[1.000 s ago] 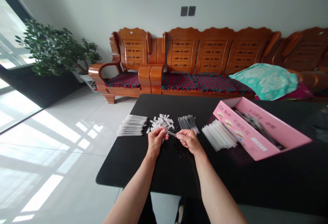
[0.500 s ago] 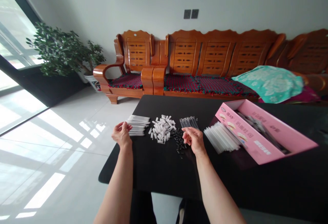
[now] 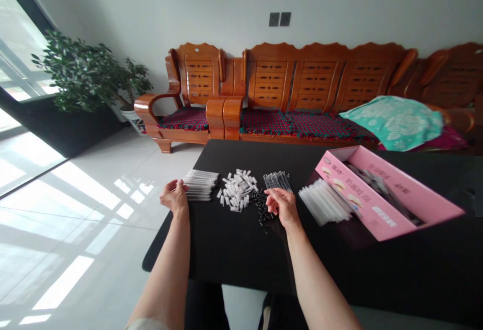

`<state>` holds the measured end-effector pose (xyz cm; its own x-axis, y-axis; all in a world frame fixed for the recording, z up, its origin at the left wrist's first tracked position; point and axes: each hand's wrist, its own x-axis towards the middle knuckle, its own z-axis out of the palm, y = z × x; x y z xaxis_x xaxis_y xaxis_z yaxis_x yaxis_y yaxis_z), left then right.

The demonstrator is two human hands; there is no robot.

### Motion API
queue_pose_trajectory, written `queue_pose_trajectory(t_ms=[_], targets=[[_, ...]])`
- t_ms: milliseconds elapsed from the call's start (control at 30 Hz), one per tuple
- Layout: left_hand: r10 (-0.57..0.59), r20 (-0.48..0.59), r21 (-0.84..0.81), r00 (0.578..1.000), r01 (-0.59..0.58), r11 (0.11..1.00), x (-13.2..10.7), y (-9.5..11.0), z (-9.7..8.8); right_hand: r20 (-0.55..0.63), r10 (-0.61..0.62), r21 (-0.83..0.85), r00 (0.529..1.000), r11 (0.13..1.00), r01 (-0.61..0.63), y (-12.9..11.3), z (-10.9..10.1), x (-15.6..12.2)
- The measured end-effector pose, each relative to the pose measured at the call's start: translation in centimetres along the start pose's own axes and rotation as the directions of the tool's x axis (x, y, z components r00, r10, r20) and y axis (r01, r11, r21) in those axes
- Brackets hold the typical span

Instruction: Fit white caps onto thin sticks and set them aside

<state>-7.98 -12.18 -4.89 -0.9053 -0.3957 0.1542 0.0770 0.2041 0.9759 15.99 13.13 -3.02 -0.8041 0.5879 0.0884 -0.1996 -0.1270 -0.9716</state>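
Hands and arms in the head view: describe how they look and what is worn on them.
Both the left hand and the right hand are bare, with no gloves, and no watch or bracelet shows at either wrist. The left forearm and right forearm are bare too. A pale sleeve edge shows only at the bottom of the view, on the left arm.

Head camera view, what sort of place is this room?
Most likely a home living room: a carved orange-brown wooden sofa with red woven seat cushions, a leafy green potted plant, and a glossy white tiled floor.
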Motion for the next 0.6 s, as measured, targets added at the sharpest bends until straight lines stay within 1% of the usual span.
queue_pose_trajectory(t_ms=[133,200,233,267,333,367,433,500,533,567,600], targets=[[0.122,-0.121,0.044,0.985,-0.118,0.992,-1.0,1.0,-0.5,0.000,0.001,-0.024,1.000,1.000,-0.001,-0.2,0.3,-0.2],[0.165,-0.164,0.047,0.973,-0.159,0.986,-2.4,1.9,-0.4,0.000,-0.003,-0.051,1.000,0.999,0.003,-0.2,0.5,-0.3],[0.185,-0.154,0.051,0.971,-0.179,0.983,-3.5,2.4,-0.2,-0.007,-0.011,-0.073,1.000,0.997,0.010,-0.2,0.6,-0.3],[0.205,-0.111,0.050,0.972,-0.201,0.978,-4.7,2.8,0.0,-0.022,-0.025,-0.105,0.999,0.994,0.023,-0.2,0.6,-0.3],[0.266,0.057,0.028,0.962,-0.268,0.963,-7.6,3.4,0.6,-0.068,-0.073,-0.194,0.995,0.979,0.058,-0.2,0.6,-0.3],[0.290,0.145,0.012,0.946,-0.294,0.956,-9.1,3.5,0.9,-0.096,-0.101,-0.245,0.990,0.967,0.075,-0.3,0.4,-0.2],[0.347,0.317,-0.019,0.883,-0.360,0.933,-11.6,3.6,1.6,-0.160,-0.147,-0.343,0.976,0.936,0.085,-0.7,-0.2,0.0],[0.427,0.401,-0.035,0.810,-0.452,0.891,-13.1,3.4,2.2,-0.238,-0.162,-0.427,0.958,0.903,0.047,-1.4,-1.5,0.1],[0.453,0.427,-0.044,0.782,-0.483,0.875,-13.4,3.3,2.4,-0.285,-0.171,-0.481,0.943,0.877,0.013,-1.7,-2.4,0.1],[0.471,0.441,-0.050,0.764,-0.503,0.863,-13.5,3.1,2.5,-0.319,-0.179,-0.557,0.930,0.830,-0.031,-2.1,-3.5,0.0],[0.477,0.450,-0.054,0.755,-0.510,0.858,-13.5,3.0,2.6,-0.346,-0.204,-0.656,0.916,0.751,-0.080,-2.4,-4.6,-0.2]])
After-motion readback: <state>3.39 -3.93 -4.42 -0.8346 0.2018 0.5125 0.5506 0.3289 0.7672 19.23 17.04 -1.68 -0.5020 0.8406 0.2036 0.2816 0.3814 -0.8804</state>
